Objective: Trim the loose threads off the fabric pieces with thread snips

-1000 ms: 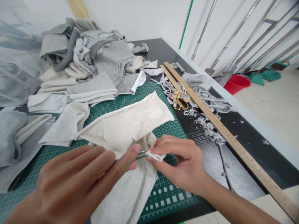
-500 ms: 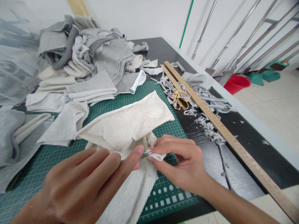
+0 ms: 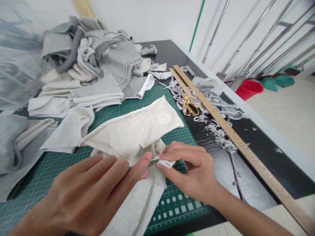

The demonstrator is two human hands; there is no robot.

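i see the left hand [image 3: 93,193] closed round a thin metal blade tool [image 3: 154,161], only its tip showing past the forefinger. the right hand [image 3: 189,170] pinches a folded edge of the cream knit fabric piece [image 3: 137,131], which lies on the green gridded cutting mat [image 3: 44,167]. i judge the fabric light, limp and stretchy; take hold at the hem, close to the blade. the tool's handle is hidden under the palm, so its type is unclear. gold-handled scissors [image 3: 189,107] lie apart.
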